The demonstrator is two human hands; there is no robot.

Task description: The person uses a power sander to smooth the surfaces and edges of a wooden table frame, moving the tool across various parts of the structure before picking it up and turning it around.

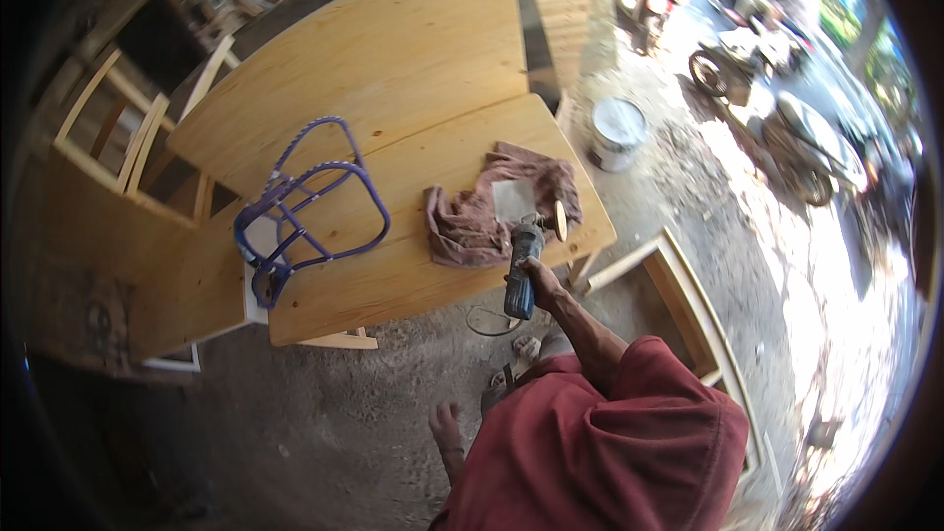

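My right hand (541,280) is wrapped round the body of an angle grinder (521,270), at the near edge of a pale wooden tabletop (393,290). A round tan disc (561,221) sits on the grinder's head, over a crumpled brownish-pink cloth (462,226). On that cloth lies a grey square sheet (512,199). My left hand (445,425) hangs low beside my body over the floor, holding nothing, its fingers apart. Left of the cloth, a purple tubular frame (369,202) rests at the tabletop's left side.
A second wooden panel (393,49) lies beyond the tabletop. Wooden frames (88,172) stand at the left, another wooden frame (688,305) at my right. A white bucket (618,133) stands right of the table. Motorcycles (747,54) are parked outside. A cable (492,332) loops below the grinder.
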